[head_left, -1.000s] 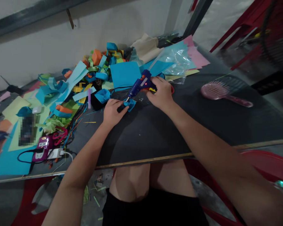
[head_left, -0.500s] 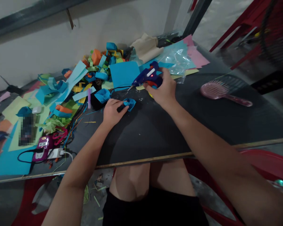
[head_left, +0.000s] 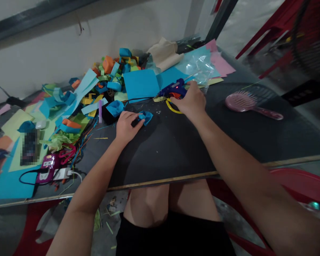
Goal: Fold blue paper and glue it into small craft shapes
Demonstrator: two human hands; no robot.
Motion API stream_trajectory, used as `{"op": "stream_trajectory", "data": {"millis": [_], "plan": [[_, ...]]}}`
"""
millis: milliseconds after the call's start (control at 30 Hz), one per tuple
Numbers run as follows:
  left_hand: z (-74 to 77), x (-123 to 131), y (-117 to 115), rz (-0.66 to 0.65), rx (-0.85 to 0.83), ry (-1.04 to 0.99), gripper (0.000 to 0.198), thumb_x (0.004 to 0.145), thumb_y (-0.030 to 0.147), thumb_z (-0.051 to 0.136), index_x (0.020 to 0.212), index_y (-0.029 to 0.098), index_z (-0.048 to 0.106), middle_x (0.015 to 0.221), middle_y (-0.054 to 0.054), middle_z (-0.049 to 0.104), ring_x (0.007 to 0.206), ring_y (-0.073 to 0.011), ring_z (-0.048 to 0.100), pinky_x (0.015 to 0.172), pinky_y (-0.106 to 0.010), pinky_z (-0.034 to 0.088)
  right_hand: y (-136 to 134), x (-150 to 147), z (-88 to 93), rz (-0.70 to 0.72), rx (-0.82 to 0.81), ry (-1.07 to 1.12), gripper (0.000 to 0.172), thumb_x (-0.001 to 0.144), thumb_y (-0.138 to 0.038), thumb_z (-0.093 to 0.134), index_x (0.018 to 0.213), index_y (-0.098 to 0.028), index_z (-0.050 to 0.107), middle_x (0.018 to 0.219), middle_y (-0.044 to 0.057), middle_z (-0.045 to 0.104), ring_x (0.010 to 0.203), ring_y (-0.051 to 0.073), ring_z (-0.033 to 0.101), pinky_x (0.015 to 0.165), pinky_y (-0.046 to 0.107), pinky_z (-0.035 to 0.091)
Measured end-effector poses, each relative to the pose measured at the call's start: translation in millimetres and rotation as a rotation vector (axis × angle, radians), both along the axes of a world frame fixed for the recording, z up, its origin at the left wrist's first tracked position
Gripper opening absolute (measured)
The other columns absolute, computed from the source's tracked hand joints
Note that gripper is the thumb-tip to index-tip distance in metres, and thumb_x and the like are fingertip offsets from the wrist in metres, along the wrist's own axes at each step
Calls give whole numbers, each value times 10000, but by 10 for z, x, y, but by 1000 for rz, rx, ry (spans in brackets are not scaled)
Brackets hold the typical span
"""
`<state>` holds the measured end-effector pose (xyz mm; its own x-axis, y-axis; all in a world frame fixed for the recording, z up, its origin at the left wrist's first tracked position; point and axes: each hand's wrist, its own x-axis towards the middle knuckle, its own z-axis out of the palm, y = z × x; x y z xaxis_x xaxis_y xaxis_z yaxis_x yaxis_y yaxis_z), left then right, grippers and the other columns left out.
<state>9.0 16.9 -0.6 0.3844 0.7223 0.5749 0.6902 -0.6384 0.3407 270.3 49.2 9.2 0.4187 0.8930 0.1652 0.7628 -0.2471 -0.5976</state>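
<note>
My left hand (head_left: 127, 125) is closed on a small folded blue paper piece (head_left: 146, 117), its fingertips at the piece's left side against the dark table. My right hand (head_left: 190, 99) grips a dark blue glue gun (head_left: 173, 89) with a lit red light and a white glue stick at its back. The gun is low, close to the table, its nozzle pointing left; whether it touches the surface I cannot tell. Under it a yellow loop handle (head_left: 173, 107) shows. Left of my left hand sits another blue paper piece (head_left: 115, 107) beside something black.
Behind lie a blue sheet (head_left: 140, 84), a heap of folded coloured paper pieces (head_left: 109, 69) and clear plastic (head_left: 200, 64). A pink hairbrush (head_left: 241, 102) lies at the right. Paper strips, a purple device (head_left: 48, 165) and cables crowd the left. The table's front edge (head_left: 162, 181) is near my legs.
My right hand has lowered the glue gun toward the table and moved it slightly right, away from the blue paper piece. The left hand stays on that piece.
</note>
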Motion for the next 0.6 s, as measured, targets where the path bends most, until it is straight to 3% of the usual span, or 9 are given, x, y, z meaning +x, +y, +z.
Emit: {"op": "stream_trajectory", "data": {"millis": [267, 433, 500, 600], "plan": [[10, 2, 3, 5, -16, -4, 241, 903, 390, 626, 997, 187, 716, 904, -75, 724, 893, -215, 640, 852, -407, 502, -33, -57, 7, 20, -37, -91, 642, 712, -335, 734, 1258, -104, 486, 1174, 216, 614, 1113, 387, 576, 935, 557, 450], [19, 8, 2, 2, -3, -6, 244, 911, 394, 613, 987, 186, 717, 896, -73, 724, 879, -209, 641, 850, -406, 501, -83, -64, 12, 19, 116, -179, 528, 752, -350, 703, 1191, -120, 522, 1236, 228, 573, 1202, 399, 484, 1013, 598, 367], [23, 10, -4, 0, 9, -7, 250, 912, 396, 610, 985, 183, 718, 895, -77, 724, 882, -210, 642, 847, -403, 500, -112, -91, 38, 111, 275, -181, 443, 790, -350, 673, 1168, -157, 543, 1264, 213, 555, 1237, 395, 460, 1032, 604, 357], [26, 12, -12, 0, 11, -3, 254, 911, 400, 607, 978, 181, 717, 891, -78, 723, 887, -214, 642, 846, -399, 497, -163, -195, 70, 452, 471, -132, 286, 822, -330, 637, 1090, -235, 608, 1207, 143, 605, 1197, 347, 526, 1051, 561, 383]]}}
